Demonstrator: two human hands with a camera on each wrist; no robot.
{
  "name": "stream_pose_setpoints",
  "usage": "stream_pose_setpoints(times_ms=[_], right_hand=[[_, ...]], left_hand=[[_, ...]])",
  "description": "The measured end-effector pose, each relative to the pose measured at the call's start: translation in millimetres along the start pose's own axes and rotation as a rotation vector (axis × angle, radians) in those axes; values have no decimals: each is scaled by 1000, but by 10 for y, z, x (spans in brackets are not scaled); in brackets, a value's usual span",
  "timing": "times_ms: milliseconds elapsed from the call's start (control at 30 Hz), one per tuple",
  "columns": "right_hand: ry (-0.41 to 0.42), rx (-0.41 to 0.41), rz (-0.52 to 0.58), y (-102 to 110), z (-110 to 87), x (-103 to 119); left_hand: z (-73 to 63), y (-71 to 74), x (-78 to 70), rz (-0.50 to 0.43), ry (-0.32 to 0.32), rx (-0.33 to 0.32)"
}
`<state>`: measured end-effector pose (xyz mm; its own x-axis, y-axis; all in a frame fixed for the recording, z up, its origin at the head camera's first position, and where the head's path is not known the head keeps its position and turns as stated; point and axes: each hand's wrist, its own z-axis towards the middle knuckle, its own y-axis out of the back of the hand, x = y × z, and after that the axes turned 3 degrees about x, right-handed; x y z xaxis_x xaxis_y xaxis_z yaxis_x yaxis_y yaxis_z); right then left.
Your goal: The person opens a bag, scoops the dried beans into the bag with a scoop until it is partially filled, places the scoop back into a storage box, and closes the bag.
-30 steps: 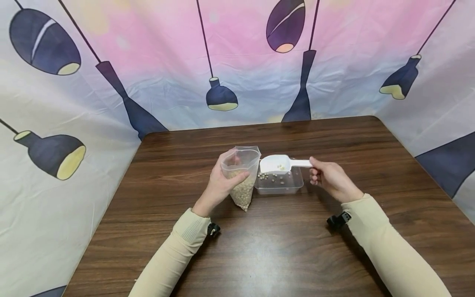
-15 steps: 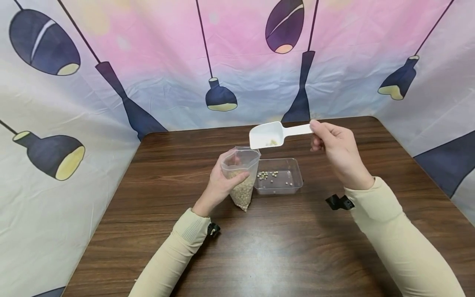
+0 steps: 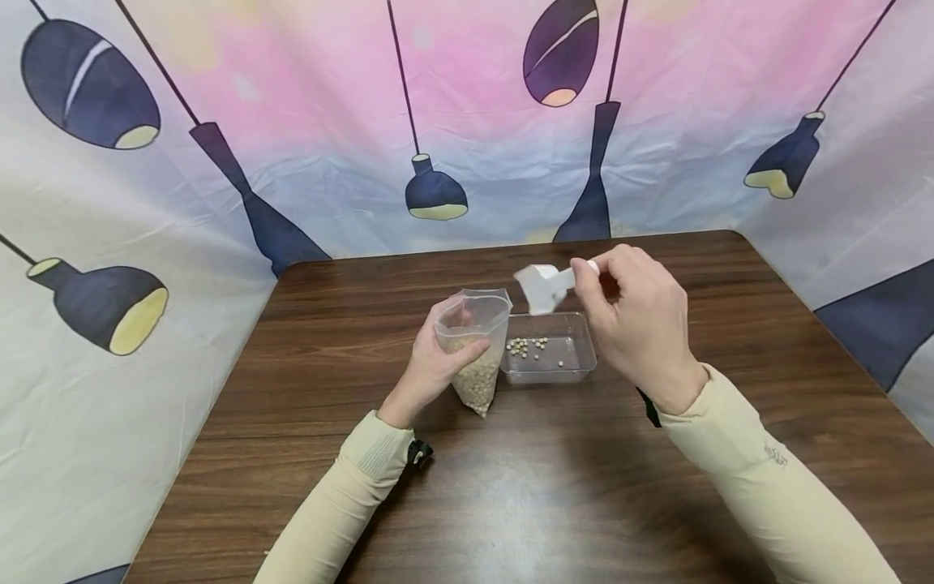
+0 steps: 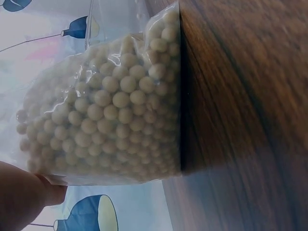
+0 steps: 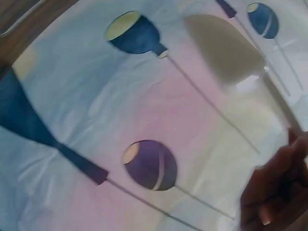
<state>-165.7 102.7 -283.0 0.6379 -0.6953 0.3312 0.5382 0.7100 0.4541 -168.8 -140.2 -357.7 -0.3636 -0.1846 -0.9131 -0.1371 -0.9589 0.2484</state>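
Observation:
My left hand (image 3: 436, 357) grips a clear plastic bag (image 3: 489, 311) standing upright on the table, thumb across its near side. Its mouth is open, and pale round beans or peas (image 4: 108, 106) fill its lower part in the left wrist view. With thumb and fingers, my right hand (image 3: 645, 324) pinches the handle of a white scoop (image 3: 538, 290), raised near the bag's mouth and over the tray. The scoop is tilted and a little blurred; in the right wrist view its smooth bowl (image 5: 226, 53) shows. A clear plastic tray (image 3: 550, 376) beside the bag holds several loose beans (image 3: 518, 347).
The brown wood-grain table (image 3: 350, 324) carries these things near its middle. A fabric backdrop (image 3: 328, 178) printed with lamps hangs behind and at both sides of it.
My right hand lifted the scoop from the tray toward the bag's mouth, then turned over and moved it back right, slightly lower. Fewer beans show in the scoop. Left hand and bag have stayed.

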Motion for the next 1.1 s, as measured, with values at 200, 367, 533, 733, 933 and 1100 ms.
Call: stream_pose_setpoints(times_ms=[200,367,533,733,933,1100], right_hand=[[-402,307,-182,-182,-205,-384],[-576,415,-130,-289,-362,-715],[-692,486,-47,-304,-475,-922],[-752,545,-101,-375,-639,-1008],[-694,623,-160,-412,-752,-1066],[-627,620,-171,-393,-748,-1076]], left_hand=[[-6,-10,10,-6,18,3],[17,-12,110,-12,25,4],[70,3,354,-22,9,-8],[77,12,389,-11,-14,-19],[78,-4,383,-7,-29,-20],[78,-9,362,-22,-5,-22]])
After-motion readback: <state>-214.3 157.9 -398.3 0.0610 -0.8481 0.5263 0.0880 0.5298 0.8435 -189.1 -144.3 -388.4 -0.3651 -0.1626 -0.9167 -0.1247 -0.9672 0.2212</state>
